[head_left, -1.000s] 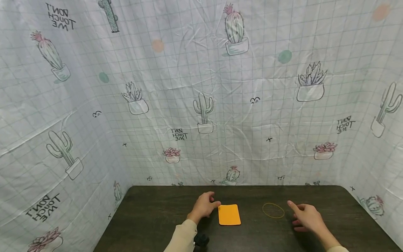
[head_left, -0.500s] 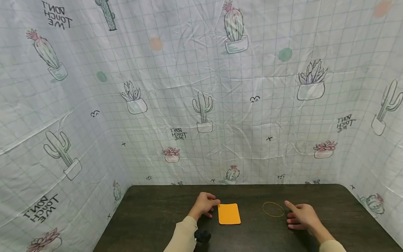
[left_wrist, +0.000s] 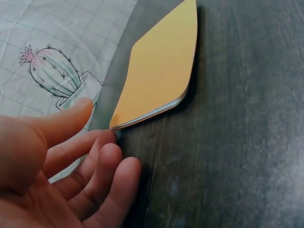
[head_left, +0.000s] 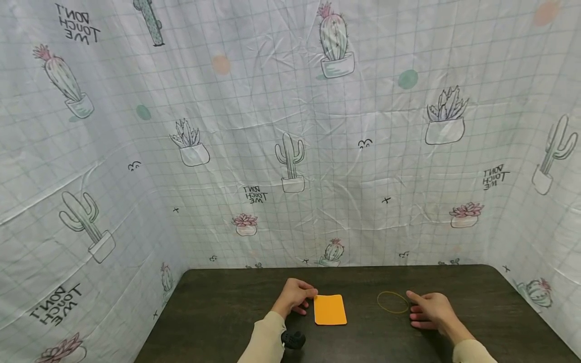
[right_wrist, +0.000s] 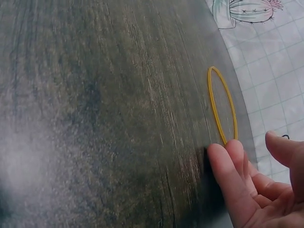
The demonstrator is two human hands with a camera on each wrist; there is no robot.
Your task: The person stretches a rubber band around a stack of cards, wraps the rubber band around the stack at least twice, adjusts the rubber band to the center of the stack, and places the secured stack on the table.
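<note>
A small orange notebook (head_left: 330, 309) with rounded corners lies flat on the dark table, and pale page edges show along one side in the left wrist view. My left hand (head_left: 295, 296) is at its left edge, fingers loosely bent and thumb apart from them; one near corner of the notebook (left_wrist: 159, 66) meets the fingertips in the left wrist view. To the right lies a thin yellow rubber band (head_left: 379, 301), spread in an oval. Just beside it is my right hand (head_left: 432, 308), relaxed, with fingertips right at the end of the band (right_wrist: 213, 107) in the right wrist view.
The dark wooden table (head_left: 218, 312) ends at a white cactus-print cloth (head_left: 254, 151) that hangs behind it and at both sides. A black strap-mounted device (head_left: 293, 340) sits at the left wrist.
My right hand has moved a little left, up to the rubber band. The left hand stays by the notebook, its fingers shifted slightly. Notebook and band lie where they were.
</note>
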